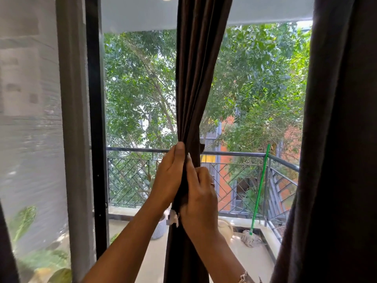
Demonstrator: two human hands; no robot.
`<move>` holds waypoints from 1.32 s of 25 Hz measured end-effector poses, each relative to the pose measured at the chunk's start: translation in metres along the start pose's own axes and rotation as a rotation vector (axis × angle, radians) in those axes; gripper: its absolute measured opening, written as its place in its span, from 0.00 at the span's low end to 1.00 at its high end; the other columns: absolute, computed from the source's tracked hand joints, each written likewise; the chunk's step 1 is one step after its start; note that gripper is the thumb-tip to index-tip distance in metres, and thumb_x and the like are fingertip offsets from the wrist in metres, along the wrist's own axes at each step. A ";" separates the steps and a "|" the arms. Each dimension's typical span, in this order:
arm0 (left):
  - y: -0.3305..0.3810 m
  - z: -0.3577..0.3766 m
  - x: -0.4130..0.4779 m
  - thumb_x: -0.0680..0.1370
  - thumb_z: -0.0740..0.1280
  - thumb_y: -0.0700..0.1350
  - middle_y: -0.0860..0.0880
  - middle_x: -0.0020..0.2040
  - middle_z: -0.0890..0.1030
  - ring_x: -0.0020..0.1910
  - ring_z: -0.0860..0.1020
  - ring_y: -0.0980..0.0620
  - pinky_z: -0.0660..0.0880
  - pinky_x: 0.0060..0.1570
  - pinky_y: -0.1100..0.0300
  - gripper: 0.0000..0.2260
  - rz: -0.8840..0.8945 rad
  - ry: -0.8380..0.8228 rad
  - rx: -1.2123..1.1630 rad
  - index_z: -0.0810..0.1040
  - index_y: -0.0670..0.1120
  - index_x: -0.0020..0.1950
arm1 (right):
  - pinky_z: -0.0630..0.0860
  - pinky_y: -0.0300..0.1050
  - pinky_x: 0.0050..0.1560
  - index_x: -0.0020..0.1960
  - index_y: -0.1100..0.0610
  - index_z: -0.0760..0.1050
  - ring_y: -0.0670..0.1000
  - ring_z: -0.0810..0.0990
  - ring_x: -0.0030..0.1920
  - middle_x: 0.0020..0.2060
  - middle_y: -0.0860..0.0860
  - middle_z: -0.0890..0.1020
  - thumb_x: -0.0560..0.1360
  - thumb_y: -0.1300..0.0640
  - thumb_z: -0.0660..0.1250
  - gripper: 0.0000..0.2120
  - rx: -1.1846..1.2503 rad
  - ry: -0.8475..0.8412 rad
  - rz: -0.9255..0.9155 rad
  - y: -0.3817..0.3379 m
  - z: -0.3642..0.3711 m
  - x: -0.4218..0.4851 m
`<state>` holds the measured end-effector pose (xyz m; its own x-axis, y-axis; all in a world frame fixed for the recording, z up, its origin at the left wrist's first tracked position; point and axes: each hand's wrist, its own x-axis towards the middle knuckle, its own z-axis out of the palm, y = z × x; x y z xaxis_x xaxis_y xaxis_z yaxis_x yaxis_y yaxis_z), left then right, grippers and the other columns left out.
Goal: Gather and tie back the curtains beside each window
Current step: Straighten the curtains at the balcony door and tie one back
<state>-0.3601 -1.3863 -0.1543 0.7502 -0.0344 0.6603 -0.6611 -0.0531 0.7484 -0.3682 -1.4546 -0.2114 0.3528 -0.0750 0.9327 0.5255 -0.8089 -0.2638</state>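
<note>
A dark brown curtain [195, 82] hangs bunched into a narrow column in the middle of the glass door. My left hand [170, 176] grips the gathered folds from the left, thumb up along the cloth. From the right, my right hand [201, 193] grips the same bunch, fingers curled round it. A small white scrap of cloth [174, 218] sticks out below my hands. A second dark brown curtain [334, 139] hangs loose along the right edge.
A black door frame [95, 123] stands at the left with a grey sheer curtain [30, 119] beside it. Outside is a balcony with a metal railing [234, 154], a green-handled mop [260, 188], a ribbed pot [159, 227] and trees.
</note>
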 end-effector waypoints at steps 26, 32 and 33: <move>0.002 -0.017 0.036 0.78 0.63 0.41 0.45 0.53 0.81 0.52 0.79 0.46 0.74 0.57 0.51 0.10 -0.161 -0.071 0.201 0.77 0.45 0.58 | 0.66 0.40 0.33 0.39 0.58 0.77 0.51 0.74 0.31 0.27 0.50 0.75 0.77 0.57 0.61 0.11 -0.108 -0.426 0.197 0.045 -0.080 0.097; 0.000 -0.012 0.038 0.78 0.62 0.38 0.39 0.54 0.81 0.55 0.78 0.41 0.72 0.58 0.46 0.09 -0.120 0.001 0.265 0.77 0.41 0.55 | 0.78 0.41 0.35 0.40 0.58 0.76 0.50 0.82 0.33 0.35 0.56 0.84 0.78 0.61 0.58 0.11 0.928 -0.687 0.801 0.009 -0.075 0.072; 0.000 -0.011 0.037 0.78 0.61 0.37 0.39 0.53 0.81 0.54 0.78 0.41 0.73 0.58 0.46 0.08 -0.128 0.010 0.209 0.77 0.42 0.54 | 0.78 0.42 0.36 0.41 0.58 0.75 0.50 0.81 0.33 0.35 0.55 0.82 0.78 0.61 0.58 0.10 0.967 -0.695 0.829 0.005 -0.070 0.071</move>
<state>-0.3325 -1.3764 -0.1288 0.8268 -0.0041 0.5624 -0.5438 -0.2614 0.7975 -0.3948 -1.5051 -0.1295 0.9583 0.2027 0.2012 0.1953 0.0489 -0.9795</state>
